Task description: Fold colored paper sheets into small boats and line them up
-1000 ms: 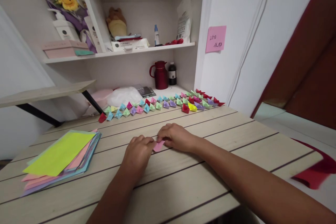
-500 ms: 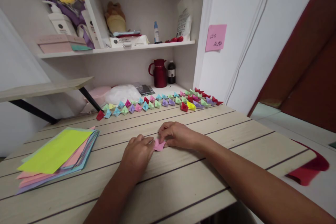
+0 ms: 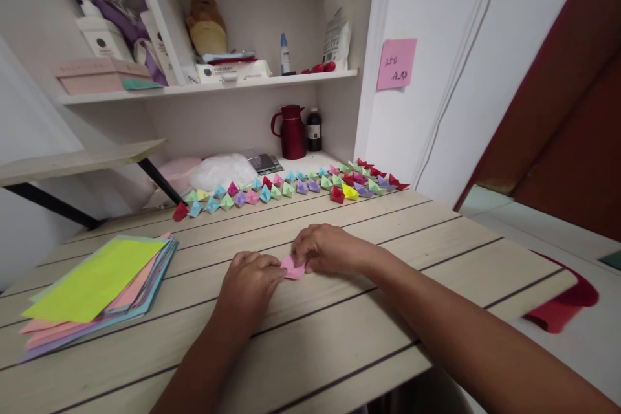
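A small folded piece of pink paper (image 3: 294,268) lies on the wood-slat table (image 3: 349,330) between my two hands. My left hand (image 3: 250,281) grips its left edge with the fingertips. Over its right side, my right hand (image 3: 325,249) is curled, thumb and fingers pinching the paper. My fingers cover parts of both sides, so the full fold is hidden. Beyond my hands, several small folded paper boats (image 3: 252,196) in many colours stand in rows along the back of the table.
To the left sits a stack of coloured paper sheets (image 3: 97,278), yellow-green on top. A dark red jug (image 3: 293,132) and a dark bottle (image 3: 314,130) stand behind the boats. A raised wooden shelf (image 3: 77,160) overhangs the left rear. Something red (image 3: 565,304) is beyond the right edge.
The whole view has shifted slightly. Both hands remain on the pink paper, and a little more of its surface shows between the fingers.
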Action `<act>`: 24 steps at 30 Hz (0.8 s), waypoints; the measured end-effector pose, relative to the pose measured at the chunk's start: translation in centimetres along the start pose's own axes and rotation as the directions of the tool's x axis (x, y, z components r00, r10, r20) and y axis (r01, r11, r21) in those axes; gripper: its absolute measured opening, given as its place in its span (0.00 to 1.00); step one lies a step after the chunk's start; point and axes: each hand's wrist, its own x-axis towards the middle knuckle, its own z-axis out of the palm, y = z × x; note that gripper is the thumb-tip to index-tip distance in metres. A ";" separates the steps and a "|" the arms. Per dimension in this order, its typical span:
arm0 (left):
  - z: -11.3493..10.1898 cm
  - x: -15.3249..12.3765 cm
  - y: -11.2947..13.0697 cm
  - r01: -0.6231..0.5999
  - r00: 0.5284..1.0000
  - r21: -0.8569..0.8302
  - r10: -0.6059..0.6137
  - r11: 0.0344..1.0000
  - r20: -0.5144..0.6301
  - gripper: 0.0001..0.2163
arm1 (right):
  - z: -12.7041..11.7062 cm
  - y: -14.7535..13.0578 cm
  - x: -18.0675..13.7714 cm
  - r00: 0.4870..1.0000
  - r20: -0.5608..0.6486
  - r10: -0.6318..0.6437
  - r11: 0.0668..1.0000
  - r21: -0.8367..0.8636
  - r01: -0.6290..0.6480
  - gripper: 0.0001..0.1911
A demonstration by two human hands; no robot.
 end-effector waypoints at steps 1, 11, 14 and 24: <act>0.1 0.1 -0.1 0.020 1.000 -0.036 -0.020 0.999 -0.008 0.09 | 0.1 0.2 0.1 1.000 -0.002 -0.005 1.000 0.030 0.005 0.12; 1.4 1.0 -0.4 0.285 0.934 -0.484 -0.354 0.828 -0.055 0.08 | 0.4 0.7 0.3 1.000 0.005 0.014 0.991 0.130 -0.015 0.08; 1.3 1.2 -0.4 0.311 0.921 -0.519 -0.387 0.796 -0.041 0.08 | 0.5 0.8 0.4 1.000 0.007 0.012 0.992 0.128 -0.013 0.09; 1.4 1.9 0.6 0.421 0.865 -0.416 -0.495 0.806 -0.083 0.12 | 1.4 0.1 1.0 0.980 -0.080 0.182 0.974 0.149 -0.169 0.06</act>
